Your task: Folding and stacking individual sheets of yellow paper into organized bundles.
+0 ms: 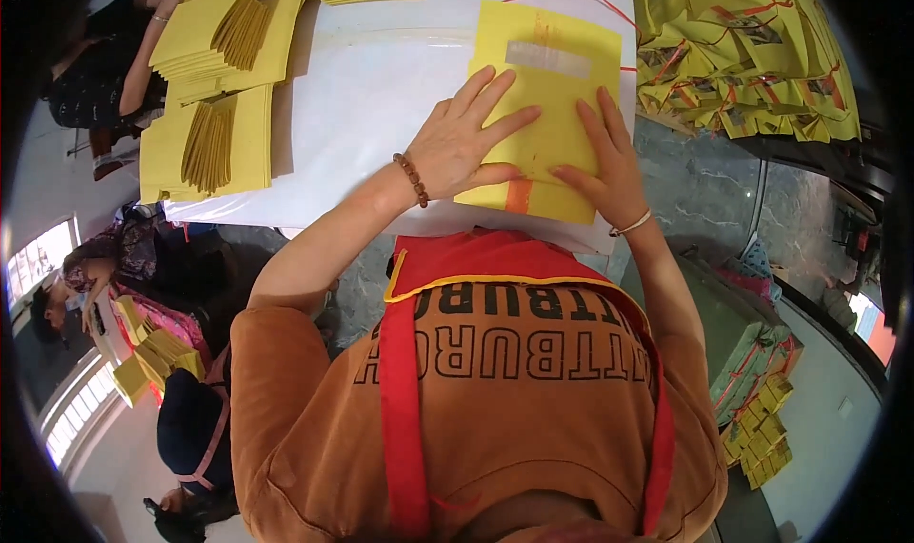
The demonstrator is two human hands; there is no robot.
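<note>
A rectangular piece of yellow paper (557,129) lies at the near right of the white-covered table (371,105). It has a silvery grey strip across its far part and orange marks at both ends; whether it is one sheet or a thin stack, I cannot tell. My left hand (457,143) rests on its left side with the fingers spread. On the right side lies my right hand (614,167), fingers stretched out and thumb pointing inward. Both palms face down, and neither hand grips anything. A red string (609,8) runs along the table behind the paper.
Fanned bundles of yellow paper (252,138) stand on stacks at the table's left. Tied yellow bundles (752,58) are heaped beyond its right edge. Another person's arm (143,67) reaches in at the far left; more people sit lower left. A green wrapped bale (728,338) stands at my right.
</note>
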